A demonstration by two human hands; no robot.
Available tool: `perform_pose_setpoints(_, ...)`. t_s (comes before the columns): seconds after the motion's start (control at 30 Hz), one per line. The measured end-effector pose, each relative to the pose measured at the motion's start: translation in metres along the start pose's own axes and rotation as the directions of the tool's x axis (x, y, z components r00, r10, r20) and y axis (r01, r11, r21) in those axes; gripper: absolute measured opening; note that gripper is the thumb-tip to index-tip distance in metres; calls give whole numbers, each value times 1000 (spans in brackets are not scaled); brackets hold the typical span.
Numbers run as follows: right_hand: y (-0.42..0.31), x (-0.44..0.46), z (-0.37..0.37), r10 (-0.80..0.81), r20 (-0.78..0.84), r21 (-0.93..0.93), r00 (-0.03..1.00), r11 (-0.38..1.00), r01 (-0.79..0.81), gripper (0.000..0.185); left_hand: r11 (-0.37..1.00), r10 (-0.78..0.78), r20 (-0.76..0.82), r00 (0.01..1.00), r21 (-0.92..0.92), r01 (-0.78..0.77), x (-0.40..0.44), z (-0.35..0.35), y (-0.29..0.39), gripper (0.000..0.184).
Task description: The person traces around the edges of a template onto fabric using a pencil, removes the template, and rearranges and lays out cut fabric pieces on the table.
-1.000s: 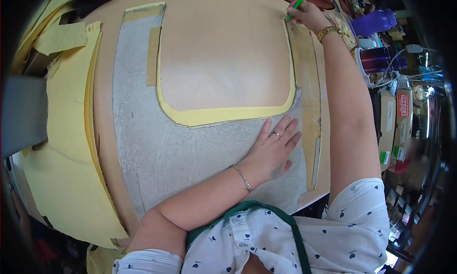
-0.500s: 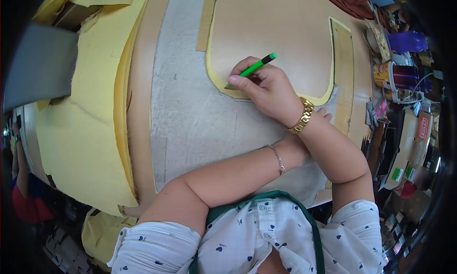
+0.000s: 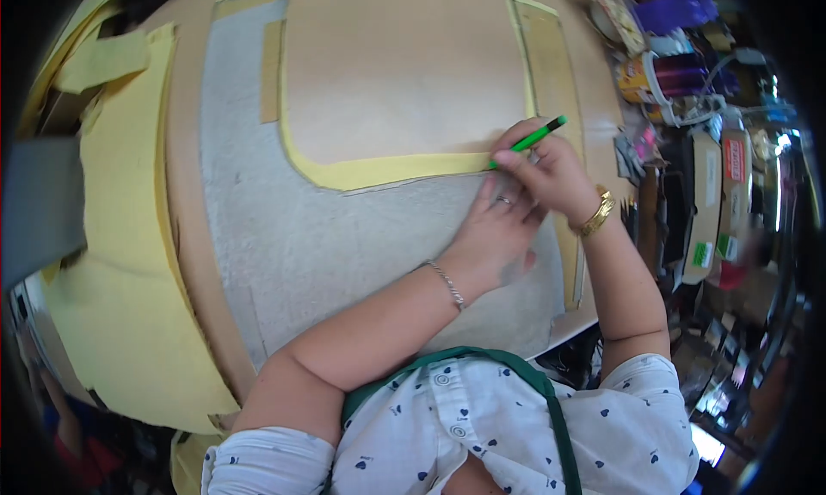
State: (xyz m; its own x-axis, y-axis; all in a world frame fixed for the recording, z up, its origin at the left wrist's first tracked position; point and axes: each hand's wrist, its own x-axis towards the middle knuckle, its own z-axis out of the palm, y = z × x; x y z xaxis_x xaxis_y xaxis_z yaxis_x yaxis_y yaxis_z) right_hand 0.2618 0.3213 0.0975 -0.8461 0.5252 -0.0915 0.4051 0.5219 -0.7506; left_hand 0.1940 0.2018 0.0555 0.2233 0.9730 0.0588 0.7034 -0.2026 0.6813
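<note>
In my right hand [image 3: 542, 170] is a green pencil [image 3: 548, 132] with a black band, pinched between thumb and fingers. Its point is at the lower inner edge of a U-shaped cut-out in a large grey template [image 3: 379, 237]. My left hand [image 3: 499, 224] lies with fingers outstretched on the template, just below the right hand and partly overlapped by it. Yellow sheet material [image 3: 387, 170] shows as a strip along the cut-out, beneath the template. A tan tape strip [image 3: 271, 71] runs beside the cut-out's left side.
A thick stack of yellow sheets [image 3: 120, 297] lies at the left, with a grey panel [image 3: 43, 202] against it. Along the right edge are a purple bottle [image 3: 675, 11], a yellow tub [image 3: 637, 77] and cardboard boxes [image 3: 705, 202]. Another person's arm [image 3: 60, 400] appears at lower left.
My right hand has moved right along the cut-out's lower edge with the pencil. My left hand, earlier mostly hidden under the right forearm, now shows. The camera view has shifted.
</note>
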Motion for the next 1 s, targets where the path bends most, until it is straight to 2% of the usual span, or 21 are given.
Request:
perform_pose_setpoints(0.03,13,-5,-16,90,10,47,996,995,-90,14,999,6,-82,997,-31,-9,0,0,1,62)
perform_pose_setpoints(0.13,44,4,-61,297,131,98,946,946,-310,12,1000,21,-71,997,3,-21,0,-3,3,61)
perform_pose_setpoints(0.23,53,35,-82,222,62,-3,973,975,-222,14,999,19,-40,999,40,-17,0,-5,4,62)
perform_pose_setpoints(0.3,66,67,-94,277,89,109,957,952,-286,17,999,20,-25,1000,50,-19,3,-8,6,63)
perform_pose_setpoints(0.4,68,114,-110,315,72,111,946,940,-322,19,998,12,-4,1000,54,-12,3,-13,7,62)
perform_pose_setpoints(0.5,70,152,-119,265,-68,62,962,963,-261,18,999,4,16,1000,46,-5,4,-14,8,61)
perform_pose_setpoints(0.6,133,188,-123,-54,-308,100,950,991,89,16,999,0,33,999,46,-2,5,-15,7,61)
perform_pose_setpoints(0.67,106,173,-106,84,-512,289,855,954,80,21,999,-1,38,999,53,-1,5,-16,8,60)
perform_pose_setpoints(0.73,95,158,-91,255,-641,478,724,871,116,24,998,-13,57,998,65,9,6,-18,9,61)
perform_pose_setpoints(0.77,120,161,-87,237,-641,471,730,873,130,28,997,-11,72,997,72,6,6,-17,10,61)
perform_pose_setpoints(0.9,128,160,-77,206,-717,445,666,870,211,27,1000,-14,-37,999,19,14,10,-18,9,47)
perform_pose_setpoints(1.0,122,156,-77,211,-695,416,687,898,145,27,999,-25,-131,991,-51,18,28,-24,-8,33)
